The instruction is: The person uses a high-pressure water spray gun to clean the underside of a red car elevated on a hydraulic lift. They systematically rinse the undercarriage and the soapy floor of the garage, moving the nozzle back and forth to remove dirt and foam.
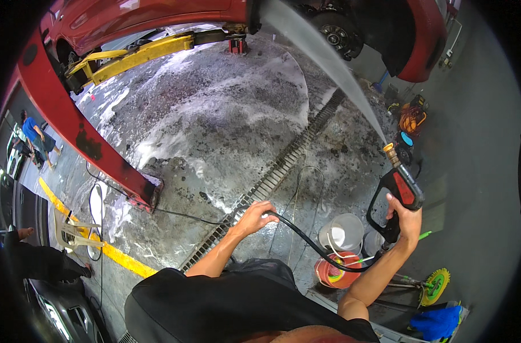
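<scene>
The wet grey concrete floor (255,128) is streaked with white foam and dark grime, and a slatted metal drain channel (272,178) crosses it diagonally. A glossy red car (152,18) is raised above it over a yellow steel lift arm (143,62), with a thick red lift post (80,128) at the left. A painted yellow floor line (123,260) curves past a pale plastic chair (69,231); farther off is a person in a blue top (33,132). A plain grey wall (480,148) closes the right side, with a translucent whitish bucket (352,223) and a red-orange bucket (345,279) standing nearer the person.

The hands are well apart. The right forearm rises from the lower edge, and the right hand (407,222) is clamped round the grip of a black-and-red spray gun (406,187), held at the right and angled up-left, its brass tip sending a white water jet (343,68) toward the car. The left arm reaches forward, the left hand (255,218) curled round a black flexible hose (306,238) that sags toward the gun.
</scene>
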`<state>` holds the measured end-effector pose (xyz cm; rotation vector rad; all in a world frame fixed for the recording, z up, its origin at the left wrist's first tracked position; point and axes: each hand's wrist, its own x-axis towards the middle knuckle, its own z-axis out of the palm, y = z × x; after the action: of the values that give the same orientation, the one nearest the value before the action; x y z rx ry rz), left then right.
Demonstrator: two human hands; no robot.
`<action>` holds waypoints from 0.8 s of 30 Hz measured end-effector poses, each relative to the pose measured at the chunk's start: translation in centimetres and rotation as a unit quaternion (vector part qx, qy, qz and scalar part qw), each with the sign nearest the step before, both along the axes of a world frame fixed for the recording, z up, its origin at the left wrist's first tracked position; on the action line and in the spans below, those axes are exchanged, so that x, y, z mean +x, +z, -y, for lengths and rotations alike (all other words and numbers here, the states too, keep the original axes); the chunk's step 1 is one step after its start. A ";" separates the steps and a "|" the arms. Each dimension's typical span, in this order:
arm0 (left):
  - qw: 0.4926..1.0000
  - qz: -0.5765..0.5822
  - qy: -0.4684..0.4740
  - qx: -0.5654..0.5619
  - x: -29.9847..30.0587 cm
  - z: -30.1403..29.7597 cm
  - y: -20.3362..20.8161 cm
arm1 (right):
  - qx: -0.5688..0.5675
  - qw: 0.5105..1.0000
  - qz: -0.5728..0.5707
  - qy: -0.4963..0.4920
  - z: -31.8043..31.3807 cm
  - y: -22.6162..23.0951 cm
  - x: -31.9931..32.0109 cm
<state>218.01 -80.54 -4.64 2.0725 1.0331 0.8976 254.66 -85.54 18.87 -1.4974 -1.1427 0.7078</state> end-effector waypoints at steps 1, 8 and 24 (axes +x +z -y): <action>1.000 -0.001 0.004 -0.001 0.4 -0.1 -0.4 | -0.003 0.999 -0.044 0.002 -0.2 -1.2 1.1; 0.997 -0.060 -0.011 -0.040 3.5 0.6 -2.5 | -0.068 0.992 -0.096 0.050 -0.6 -9.2 6.7; 0.991 -0.123 0.013 -0.053 4.9 -0.4 -6.9 | -0.095 0.992 -0.082 0.034 -2.1 -10.5 7.2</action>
<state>222.87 -80.15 -11.59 2.1194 1.2120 0.5941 261.89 -83.45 8.38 -1.5316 -1.0268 0.9903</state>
